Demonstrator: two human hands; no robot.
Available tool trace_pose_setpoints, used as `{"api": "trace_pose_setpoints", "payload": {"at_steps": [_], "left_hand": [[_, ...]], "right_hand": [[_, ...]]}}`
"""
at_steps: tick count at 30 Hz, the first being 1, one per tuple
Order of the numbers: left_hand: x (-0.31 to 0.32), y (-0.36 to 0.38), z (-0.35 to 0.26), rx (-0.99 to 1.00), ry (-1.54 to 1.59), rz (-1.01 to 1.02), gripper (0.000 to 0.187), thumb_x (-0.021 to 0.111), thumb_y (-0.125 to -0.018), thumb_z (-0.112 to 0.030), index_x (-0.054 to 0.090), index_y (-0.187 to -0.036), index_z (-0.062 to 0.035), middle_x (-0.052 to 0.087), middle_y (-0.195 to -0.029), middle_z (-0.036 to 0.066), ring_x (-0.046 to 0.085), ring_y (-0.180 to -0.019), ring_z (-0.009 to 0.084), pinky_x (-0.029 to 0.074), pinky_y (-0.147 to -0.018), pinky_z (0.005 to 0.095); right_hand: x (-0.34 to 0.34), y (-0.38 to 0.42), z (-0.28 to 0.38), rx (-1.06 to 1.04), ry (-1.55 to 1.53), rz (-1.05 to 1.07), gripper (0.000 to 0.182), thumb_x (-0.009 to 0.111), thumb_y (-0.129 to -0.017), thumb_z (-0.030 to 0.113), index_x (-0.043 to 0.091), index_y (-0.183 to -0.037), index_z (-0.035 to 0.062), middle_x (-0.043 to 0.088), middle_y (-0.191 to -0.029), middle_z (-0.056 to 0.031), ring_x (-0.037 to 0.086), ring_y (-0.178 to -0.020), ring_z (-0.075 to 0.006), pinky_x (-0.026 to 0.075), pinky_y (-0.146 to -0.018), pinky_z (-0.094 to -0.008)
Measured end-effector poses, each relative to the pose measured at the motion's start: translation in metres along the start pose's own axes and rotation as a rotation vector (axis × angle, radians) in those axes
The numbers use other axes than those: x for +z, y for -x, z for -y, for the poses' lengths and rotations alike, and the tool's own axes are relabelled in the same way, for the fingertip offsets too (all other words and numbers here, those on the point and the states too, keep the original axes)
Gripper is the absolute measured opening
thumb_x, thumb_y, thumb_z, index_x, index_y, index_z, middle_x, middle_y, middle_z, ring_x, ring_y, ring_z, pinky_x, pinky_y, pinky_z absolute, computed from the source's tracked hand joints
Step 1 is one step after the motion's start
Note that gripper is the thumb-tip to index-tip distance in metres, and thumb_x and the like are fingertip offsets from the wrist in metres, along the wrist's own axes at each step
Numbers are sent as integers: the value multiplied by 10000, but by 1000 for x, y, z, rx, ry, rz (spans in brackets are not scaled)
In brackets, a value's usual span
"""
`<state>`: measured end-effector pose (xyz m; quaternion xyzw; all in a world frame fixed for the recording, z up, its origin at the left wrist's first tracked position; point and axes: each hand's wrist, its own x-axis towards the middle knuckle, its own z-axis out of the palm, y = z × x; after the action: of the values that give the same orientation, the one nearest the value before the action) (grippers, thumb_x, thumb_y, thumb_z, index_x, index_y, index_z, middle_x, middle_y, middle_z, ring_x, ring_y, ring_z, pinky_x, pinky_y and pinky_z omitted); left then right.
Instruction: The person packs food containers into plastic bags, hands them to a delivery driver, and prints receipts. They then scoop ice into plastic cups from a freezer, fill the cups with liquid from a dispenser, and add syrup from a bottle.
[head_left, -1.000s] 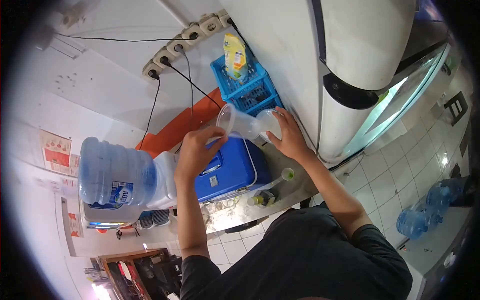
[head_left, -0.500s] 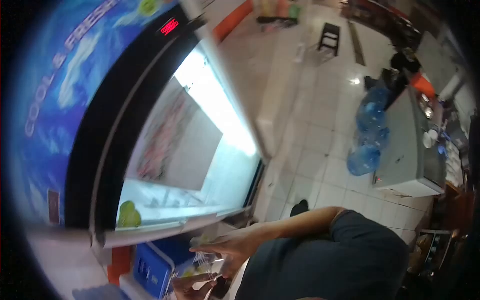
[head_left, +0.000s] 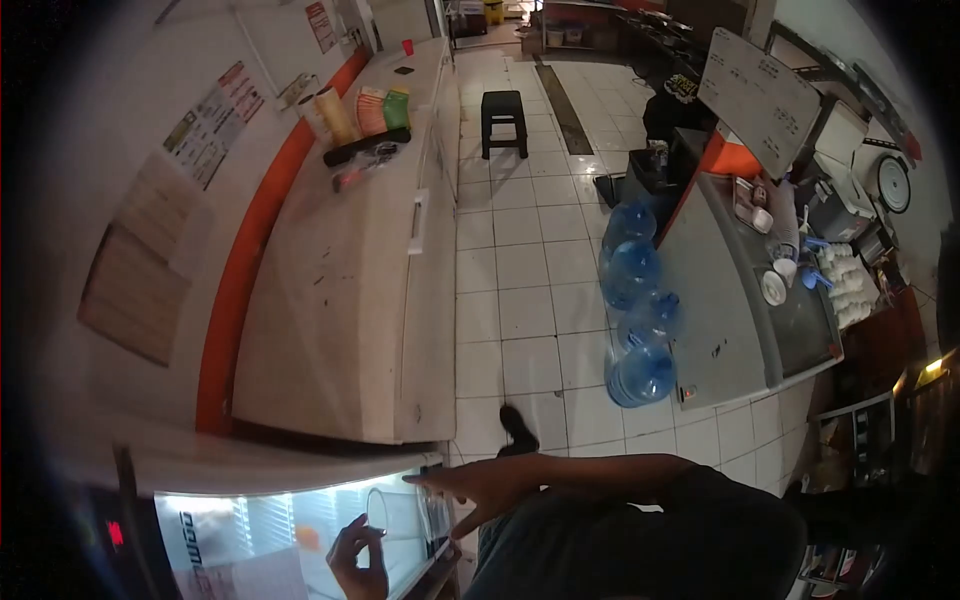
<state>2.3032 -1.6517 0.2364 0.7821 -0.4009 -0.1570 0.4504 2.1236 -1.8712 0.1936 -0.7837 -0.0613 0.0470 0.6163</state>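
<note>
The left hand [head_left: 358,560] holds a clear cup [head_left: 377,510], its fingers clamped on the cup's lower side, in front of the lit glass of a fridge [head_left: 270,515] at the bottom of the view. The right hand [head_left: 478,493] is just beside the cup, at the edge of the fridge, with its fingers spread apart; whether they touch the fridge cannot be told. Beyond the fridge, a long pale chest [head_left: 330,290] runs along the wall, with a white handle [head_left: 418,222] on its side. On its far part lie rolls [head_left: 335,115], red and green packets [head_left: 383,110], a black bar [head_left: 366,147] and a small red cup [head_left: 407,47]. A black stool [head_left: 503,118] stands upright on the tiled floor [head_left: 520,270]. Large blue water bottles [head_left: 637,275] line the floor beside a grey cabinet [head_left: 710,310], whose top holds white bowls [head_left: 773,288]. A whiteboard [head_left: 762,100] with writing hangs tilted above the far end of the cabinet.
</note>
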Motion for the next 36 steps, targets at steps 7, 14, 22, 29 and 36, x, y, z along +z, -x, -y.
{"api": "trace_pose_setpoints", "payload": {"at_steps": [7, 14, 22, 29, 36], "left_hand": [[188, -228, -46, 143, 240, 281, 394, 615, -824, 47, 615, -1215, -6, 662, -979, 114, 631, -987, 252, 384, -1077, 430], [369, -436, -165, 482, 294, 580, 504, 733, -827, -80, 565, -1302, -67, 643, -1137, 143, 584, -1177, 309, 408, -1062, 461], [509, -639, -202, 661, 316, 965, 408, 656, -910, -167, 577, -1302, -85, 458, -1411, 182, 412, -1372, 363, 362, -1112, 498], [534, -791, -240, 227, 510, 470, 1172, 815, -710, -586, 191, -1538, -39, 339, -1513, 183, 368, -1400, 345, 358, -1126, 490], [588, -907, -204, -95, 864, -9, 1107, 907, -681, -130, 212, -1539, -56, 456, -1402, 168, 511, -1280, 309, 433, -1088, 438]], "right_hand": [[-207, 63, -58, 287, -85, -190, 1029, 751, -867, 421, 91, -1580, 83, 474, -1381, -243, 583, -1073, -307, 499, -901, -390], [-403, 156, -62, 473, -58, -710, 1018, 758, -850, 464, 138, -1580, 119, 477, -1390, -219, 553, -1167, -315, 459, -979, -456], [-614, 167, -144, 347, -156, -974, 975, 740, -870, 433, 162, -1566, 69, 442, -1421, -242, 529, -1227, -332, 425, -1057, -428], [-885, 86, -156, 140, -75, -448, 947, 735, -881, 399, 161, -1566, 84, 420, -1426, -209, 512, -1248, -321, 413, -1064, -438], [-1055, -21, -225, -20, 135, -58, 894, 718, -886, 382, 223, -1523, -3, 430, -1454, -244, 491, -1291, -353, 387, -1104, -428]]}}
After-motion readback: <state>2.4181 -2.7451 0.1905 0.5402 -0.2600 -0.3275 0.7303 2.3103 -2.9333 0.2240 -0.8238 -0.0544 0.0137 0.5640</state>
